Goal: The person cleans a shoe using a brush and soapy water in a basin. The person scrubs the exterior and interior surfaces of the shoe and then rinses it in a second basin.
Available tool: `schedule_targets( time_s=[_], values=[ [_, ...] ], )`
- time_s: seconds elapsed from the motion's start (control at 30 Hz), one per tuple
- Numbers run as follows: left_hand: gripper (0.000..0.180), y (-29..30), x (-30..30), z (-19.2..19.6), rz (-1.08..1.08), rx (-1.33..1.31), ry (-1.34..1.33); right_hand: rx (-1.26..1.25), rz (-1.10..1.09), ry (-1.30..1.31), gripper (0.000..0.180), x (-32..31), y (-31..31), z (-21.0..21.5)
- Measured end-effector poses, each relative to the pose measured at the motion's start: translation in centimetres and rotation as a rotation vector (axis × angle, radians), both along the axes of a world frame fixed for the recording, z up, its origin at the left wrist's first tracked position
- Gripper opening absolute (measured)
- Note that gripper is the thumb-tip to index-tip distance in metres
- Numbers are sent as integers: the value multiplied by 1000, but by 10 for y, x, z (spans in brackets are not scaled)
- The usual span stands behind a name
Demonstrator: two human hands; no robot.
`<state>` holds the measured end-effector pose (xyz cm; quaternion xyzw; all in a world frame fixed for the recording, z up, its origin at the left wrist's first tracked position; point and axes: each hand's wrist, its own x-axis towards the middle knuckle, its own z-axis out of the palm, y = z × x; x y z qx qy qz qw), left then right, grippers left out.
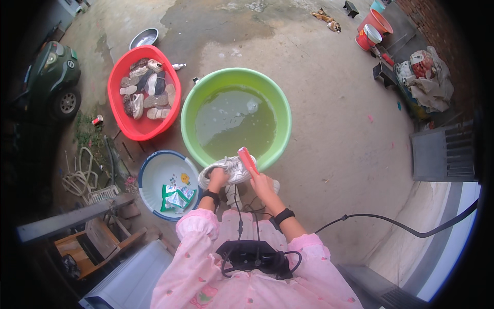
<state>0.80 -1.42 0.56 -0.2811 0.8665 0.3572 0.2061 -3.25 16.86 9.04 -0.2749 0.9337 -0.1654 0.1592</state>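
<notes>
A white sneaker [235,171] rests at the near rim of a large green basin [286,116] holding murky, slightly foamy water. The fingers of my left hand [218,179] reach into the shoe's opening and grip it. My right hand [263,187] is closed around the handle of a red scrub brush [246,157], which lies against the shoe's toe end. The bristles are hidden from this angle. Left of the green basin, a red tub [116,116] carries several shoes and loose insoles.
A white basin with a blue rim [146,170] stands near left, with a green-and-white packet [177,198] inside. Behind the red tub is a metal bowl [144,39]. Buckets [368,37] stand far right. A black cable [381,220] runs off rightward from my body.
</notes>
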Motion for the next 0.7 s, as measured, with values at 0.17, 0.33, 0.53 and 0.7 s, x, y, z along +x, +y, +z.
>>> schedule_targets(
  time_s=[0.17,0.33,0.53,0.7],
  values=[
    [38,-2,-1,7,-2,-5,-65,62,44,-89,41,26,29,9],
    [36,2,-4,19,18,-4,-37,-83,33,14,39,6,0,18],
    [36,0,-1,4,-3,36,23,9,-9,-86,36,11,-9,-7],
    [37,2,4,6,36,-3,-24,62,95,-151,35,15,19,30]
  ],
)
